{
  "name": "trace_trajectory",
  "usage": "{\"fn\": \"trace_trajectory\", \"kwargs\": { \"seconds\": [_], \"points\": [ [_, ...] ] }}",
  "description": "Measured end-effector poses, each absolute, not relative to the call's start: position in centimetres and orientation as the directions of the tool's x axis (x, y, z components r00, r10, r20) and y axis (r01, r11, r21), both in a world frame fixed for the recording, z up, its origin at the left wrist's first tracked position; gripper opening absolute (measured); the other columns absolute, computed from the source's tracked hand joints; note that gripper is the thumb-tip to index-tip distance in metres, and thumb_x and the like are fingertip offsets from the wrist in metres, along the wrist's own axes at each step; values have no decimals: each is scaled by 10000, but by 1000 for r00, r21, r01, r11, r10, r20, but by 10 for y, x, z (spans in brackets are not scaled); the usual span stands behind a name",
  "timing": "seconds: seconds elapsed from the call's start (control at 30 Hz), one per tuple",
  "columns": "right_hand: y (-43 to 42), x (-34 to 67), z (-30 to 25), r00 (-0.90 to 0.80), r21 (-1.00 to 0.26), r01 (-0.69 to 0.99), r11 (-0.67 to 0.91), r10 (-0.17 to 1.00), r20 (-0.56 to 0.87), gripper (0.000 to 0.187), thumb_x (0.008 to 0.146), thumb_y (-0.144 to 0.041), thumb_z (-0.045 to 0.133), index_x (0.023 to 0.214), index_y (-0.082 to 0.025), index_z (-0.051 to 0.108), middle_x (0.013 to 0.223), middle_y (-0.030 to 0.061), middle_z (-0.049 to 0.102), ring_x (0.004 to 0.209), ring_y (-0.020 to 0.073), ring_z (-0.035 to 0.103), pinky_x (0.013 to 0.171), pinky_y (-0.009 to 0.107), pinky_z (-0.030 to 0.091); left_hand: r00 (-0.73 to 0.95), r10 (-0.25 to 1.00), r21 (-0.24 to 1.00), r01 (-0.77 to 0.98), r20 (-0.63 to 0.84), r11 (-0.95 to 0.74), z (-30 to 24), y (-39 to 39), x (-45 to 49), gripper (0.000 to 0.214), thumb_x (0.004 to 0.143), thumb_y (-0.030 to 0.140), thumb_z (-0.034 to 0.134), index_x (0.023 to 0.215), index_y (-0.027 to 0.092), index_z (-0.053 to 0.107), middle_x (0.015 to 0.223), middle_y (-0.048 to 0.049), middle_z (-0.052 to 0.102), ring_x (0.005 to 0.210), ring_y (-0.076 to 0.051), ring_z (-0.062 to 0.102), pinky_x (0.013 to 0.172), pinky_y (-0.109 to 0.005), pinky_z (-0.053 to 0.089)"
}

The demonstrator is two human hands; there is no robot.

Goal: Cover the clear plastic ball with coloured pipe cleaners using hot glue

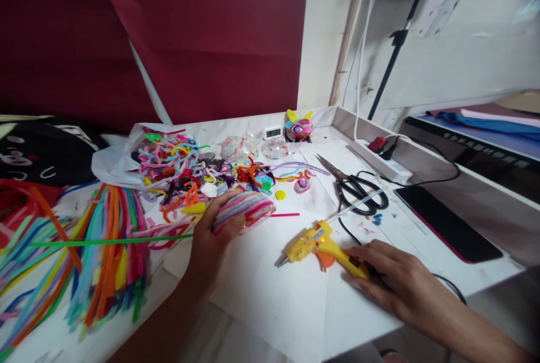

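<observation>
My left hand (213, 245) is closed around a rounded piece covered in striped pipe cleaners (247, 210), pink, blue and white, held above the table. At the lower right, my right hand (394, 276) has its fingers and thumb around the handle end of a yellow hot glue gun (318, 242). The gun's metal nozzle points to the left, its trigger is orange, and a glue stick sticks out of its back. Black-handled scissors (358, 188) lie just behind the gun. Beyond my left hand, a yellow disc (280, 195) rests on white paper.
Bundled pipe cleaners (109, 245) cover the left side, with a heap of cut pieces (172, 160) behind. A decorated ball with yellow horns (299, 126) and a small digital clock (272, 133) stand at the back. A phone (449, 223) and a power strip (382, 160) lie right.
</observation>
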State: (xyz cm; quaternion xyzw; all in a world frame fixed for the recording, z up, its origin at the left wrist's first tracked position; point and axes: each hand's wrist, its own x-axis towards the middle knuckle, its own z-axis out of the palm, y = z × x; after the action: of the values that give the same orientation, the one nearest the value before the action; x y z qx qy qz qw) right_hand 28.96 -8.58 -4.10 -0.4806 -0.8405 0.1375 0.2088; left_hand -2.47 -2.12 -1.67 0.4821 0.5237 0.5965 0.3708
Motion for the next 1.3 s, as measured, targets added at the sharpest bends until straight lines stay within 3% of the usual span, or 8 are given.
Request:
{"fn": "trace_trajectory", "kwargs": {
  "seconds": [0.37, 0.5, 0.6, 0.73, 0.93, 1.07, 1.3],
  "points": [
    [-71, 270, -31, -493, -406, 722, 561, 828, 269, 321, 949, -384, 524, 1201, -213, 624, 1037, 115, 703, 886, 211, 699, 769, 333, 593, -218, 962, 985, -20, 162, -171, -20, -20, -26, 441, 725, 383, 727, 1116, 190, 660, 1125, -62, 675, 1008, -247, 625, 867, -332, 484],
    [-62, 258, -5, -510, -412, 667, 621, 783, 355, 318, 930, -390, 571, 1193, -222, 632, 1092, 109, 691, 939, 217, 681, 798, 333, 582, -176, 972, 987, 4, 156, -158, -19, -25, -20, 421, 724, 362, 728, 1105, 197, 658, 1047, -37, 691, 949, -218, 632, 831, -311, 493],
    [-50, 238, 14, -471, -491, 589, 642, 766, 438, 294, 911, -368, 609, 1163, -220, 641, 1076, 88, 710, 955, 211, 679, 837, 322, 575, -120, 972, 979, 55, 200, -194, -17, -29, -17, 396, 719, 352, 736, 1082, 214, 660, 1054, -21, 691, 936, -197, 638, 811, -281, 504],
    [-30, 206, 22, -447, -615, 465, 637, 769, 458, 434, 835, -408, 695, 1212, -206, 620, 1189, 85, 679, 1059, 237, 653, 919, 370, 549, -84, 952, 944, 180, 296, -277, -10, -35, -15, 383, 712, 359, 734, 1055, 206, 659, 1073, -30, 693, 951, -198, 650, 812, -270, 519],
    [-16, 184, 19, -444, -771, 394, 500, 838, 316, 488, 768, -426, 728, 1199, -213, 641, 1153, 73, 687, 1033, 260, 662, 873, 414, 569, -46, 923, 889, 293, 381, -352, -7, -39, -15, 377, 734, 325, 707, 1085, 205, 642, 1075, -32, 700, 959, -192, 655, 819, -267, 524],
    [-17, 182, 15, -428, -749, 384, 540, 823, 373, 498, 732, -410, 757, 1163, -181, 660, 1112, 83, 701, 1027, 256, 658, 897, 421, 544, -36, 916, 868, 335, 400, -366, -11, -38, -15, 385, 720, 309, 708, 1086, 205, 646, 1091, -35, 696, 977, -200, 648, 831, -274, 520],
    [-16, 183, 9, -438, -657, 325, 680, 724, 533, 381, 797, -331, 725, 1120, -133, 689, 1074, 110, 724, 977, 212, 691, 868, 340, 554, -32, 923, 866, 359, 384, -348, -15, -38, -15, 419, 726, 350, 715, 1111, 205, 642, 1105, -45, 684, 968, -201, 642, 835, -282, 516]
  ]
}}
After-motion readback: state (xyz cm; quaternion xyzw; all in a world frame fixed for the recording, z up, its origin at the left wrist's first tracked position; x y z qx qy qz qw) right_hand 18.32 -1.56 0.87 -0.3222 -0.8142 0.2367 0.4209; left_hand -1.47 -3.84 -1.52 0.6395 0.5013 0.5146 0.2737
